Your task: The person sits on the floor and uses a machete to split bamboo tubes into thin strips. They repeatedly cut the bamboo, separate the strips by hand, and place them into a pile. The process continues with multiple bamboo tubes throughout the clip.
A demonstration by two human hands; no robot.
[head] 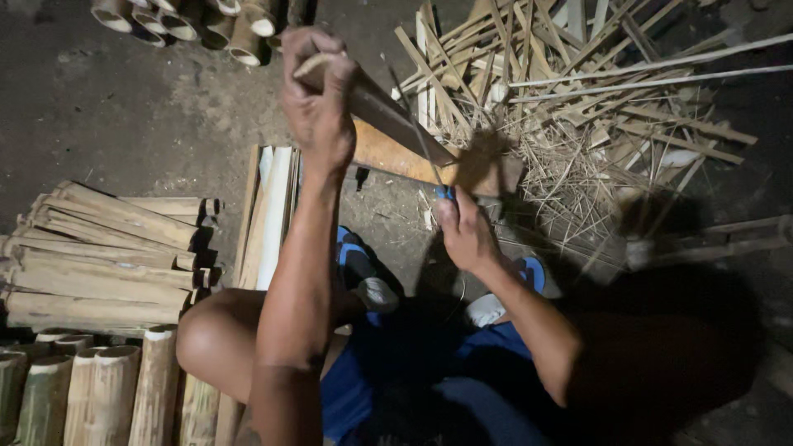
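Left hand point(318, 103) fists broad steel blade point(388, 111); right hand point(462, 231) pinches thin pale bamboo sliver point(413, 124); risk: blade slipping toward right fingers

Bamboo workshop — split culms point(107, 248), shavings point(578, 157)

Stacked bamboo sections point(99, 256), scattered splinters point(578, 116)

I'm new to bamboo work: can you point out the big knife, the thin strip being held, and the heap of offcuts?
knife point(396, 116), head view, flat of blade.
thin bamboo strip point(413, 124), head view, mid-length.
heap of offcuts point(578, 107), head view, centre of pile.
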